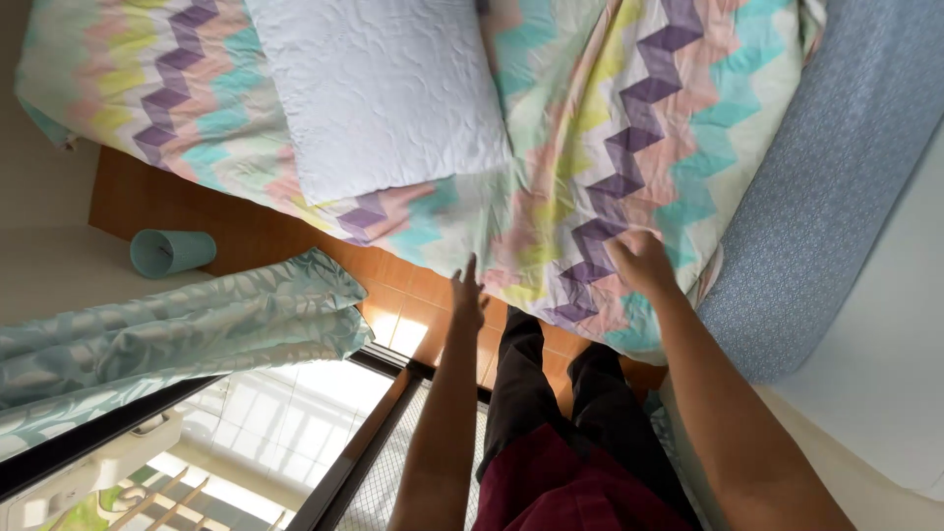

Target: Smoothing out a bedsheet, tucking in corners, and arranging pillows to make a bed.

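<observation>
A bed cover (629, 128) with a zigzag pattern in purple, teal, pink and yellow lies spread over the bed and hangs over its near edge. My right hand (641, 262) rests knuckles up on that hanging edge, fingers curled into the cloth. My left hand (468, 291) hovers just below the cover's edge with its fingers straight and apart, holding nothing. A white quilted pillow (383, 98) lies on the cover to the upper left of both hands.
A blue patterned mattress (836, 167) stands along the right. A teal cup (172, 252) lies on its side on the orange tiled floor (246, 231). A pale green curtain (177, 334) and a dark window frame (374, 423) are at lower left. My dark trouser legs are below.
</observation>
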